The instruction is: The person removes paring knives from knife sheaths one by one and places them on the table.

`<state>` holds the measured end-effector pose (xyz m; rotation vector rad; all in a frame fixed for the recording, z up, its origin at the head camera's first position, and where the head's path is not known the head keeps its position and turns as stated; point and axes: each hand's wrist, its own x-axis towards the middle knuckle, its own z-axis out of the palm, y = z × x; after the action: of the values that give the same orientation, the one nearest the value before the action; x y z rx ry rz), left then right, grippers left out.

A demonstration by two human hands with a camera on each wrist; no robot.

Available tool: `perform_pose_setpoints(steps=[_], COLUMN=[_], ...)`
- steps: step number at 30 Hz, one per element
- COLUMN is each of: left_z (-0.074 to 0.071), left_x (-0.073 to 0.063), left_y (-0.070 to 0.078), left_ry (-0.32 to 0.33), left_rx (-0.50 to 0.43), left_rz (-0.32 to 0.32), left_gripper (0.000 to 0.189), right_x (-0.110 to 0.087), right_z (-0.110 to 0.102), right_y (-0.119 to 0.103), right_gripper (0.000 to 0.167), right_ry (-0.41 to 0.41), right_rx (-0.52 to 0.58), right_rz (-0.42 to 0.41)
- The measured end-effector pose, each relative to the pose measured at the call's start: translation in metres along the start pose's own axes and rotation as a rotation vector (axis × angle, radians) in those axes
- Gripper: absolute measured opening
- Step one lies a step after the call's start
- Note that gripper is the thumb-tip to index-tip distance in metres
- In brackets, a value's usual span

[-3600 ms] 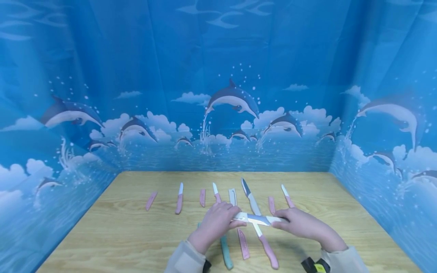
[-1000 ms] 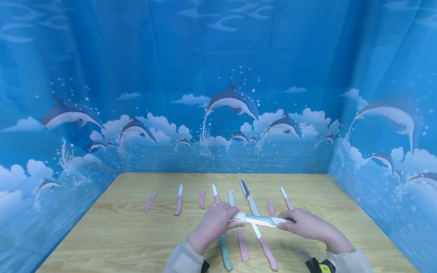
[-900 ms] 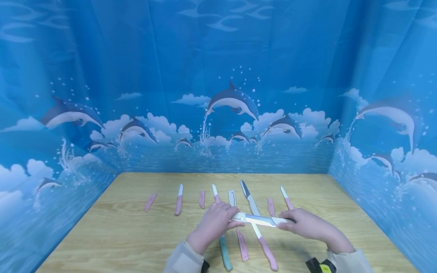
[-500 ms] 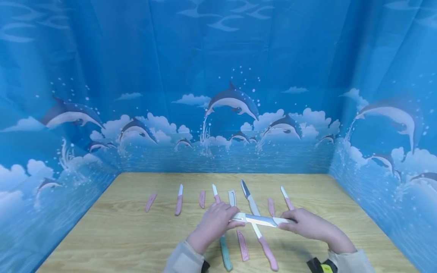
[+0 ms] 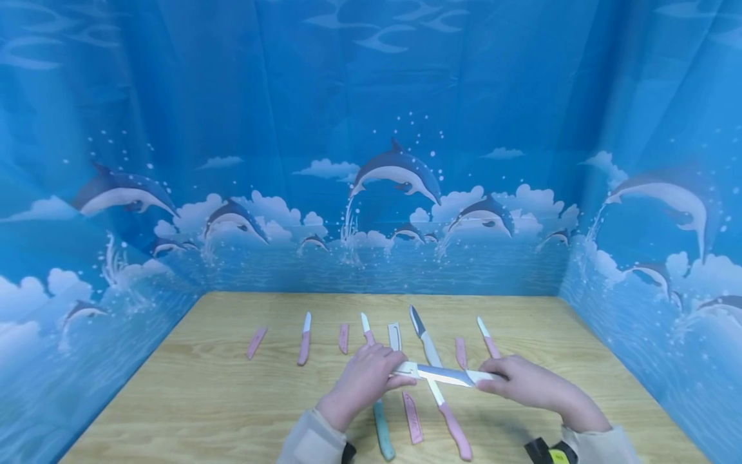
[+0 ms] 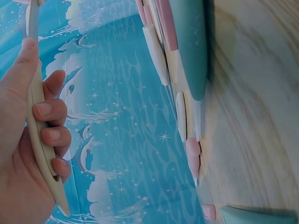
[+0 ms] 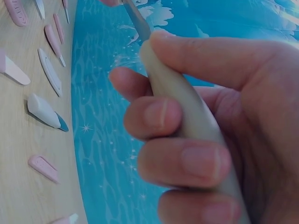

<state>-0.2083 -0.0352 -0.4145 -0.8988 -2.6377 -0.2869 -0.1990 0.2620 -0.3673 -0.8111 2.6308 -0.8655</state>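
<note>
In the head view my left hand (image 5: 365, 380) holds a cream blade sheath (image 5: 408, 369), its fingers curled round it in the left wrist view. My right hand (image 5: 524, 383) grips the cream handle (image 7: 180, 100) of a knife (image 5: 446, 376), thumb along its top. The bare blade bridges the gap between my hands, its left end at the sheath's mouth. Both are held above the table. Below them lie a white-handled knife (image 5: 431, 350), a long pink-handled knife (image 5: 455, 428), a teal handle (image 5: 382, 432) and a pink sheath (image 5: 413, 417).
Further back on the wooden table (image 5: 191, 399) lie small pink-handled knives (image 5: 304, 348), several pink sheaths (image 5: 256, 343) and a white sheath (image 5: 394, 336). Blue dolphin-print curtains (image 5: 301, 258) stand round the back and sides.
My right hand has shifted slightly right with the knife, and a longer stretch of blade shows outside the sheath. The left hand has stayed nearly still; the things on the table have not moved.
</note>
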Motion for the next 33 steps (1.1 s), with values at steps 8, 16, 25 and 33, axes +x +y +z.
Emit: perform_pose_setpoints(steps=[8,16,25,33], left_z=[-0.002,-0.003,-0.003,0.001], left_x=[0.002,0.001,0.000,0.007], left_y=[-0.011,-0.018,-0.016,-0.009], left_ry=[-0.019,-0.094,-0.095,-0.129], left_rx=[-0.070,-0.094,-0.075,-0.118], left_rz=[-0.057,-0.134,-0.107,-0.057], left_gripper=[0.035,0.044,0.040,0.039], right_x=[-0.011,-0.015,-0.015,-0.019], right_z=[-0.016,-0.030,-0.031,-0.022], right_y=[0.006,0.011,0.018,0.025], right_gripper=[0.029,0.031,0.035,0.040], right_ry=[0.051,0.126,0.222,0.317], right_rx=[-0.025,-0.045,-0.031,-0.011], right_rz=[0.081,0.129,0.210,0.293])
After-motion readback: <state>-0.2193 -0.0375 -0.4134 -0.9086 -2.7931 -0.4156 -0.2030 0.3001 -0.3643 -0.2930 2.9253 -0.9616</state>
